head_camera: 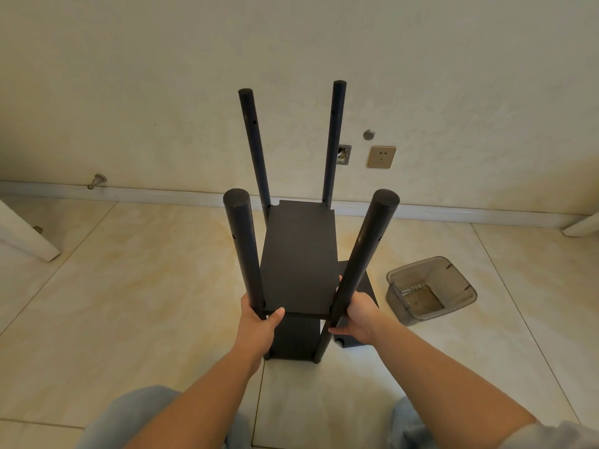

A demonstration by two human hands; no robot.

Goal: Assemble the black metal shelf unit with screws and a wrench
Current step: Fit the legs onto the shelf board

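The tiled floor [136, 303] carries the black shelf unit [299, 264], a spare black panel [368, 290] and a clear plastic tub [431, 291].

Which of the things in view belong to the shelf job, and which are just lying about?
Job:
shelf unit, with left hand and right hand gripping its near poles
spare black panel on the floor
clear tub holding screws

Lying about:
wall socket
door stop
white furniture leg
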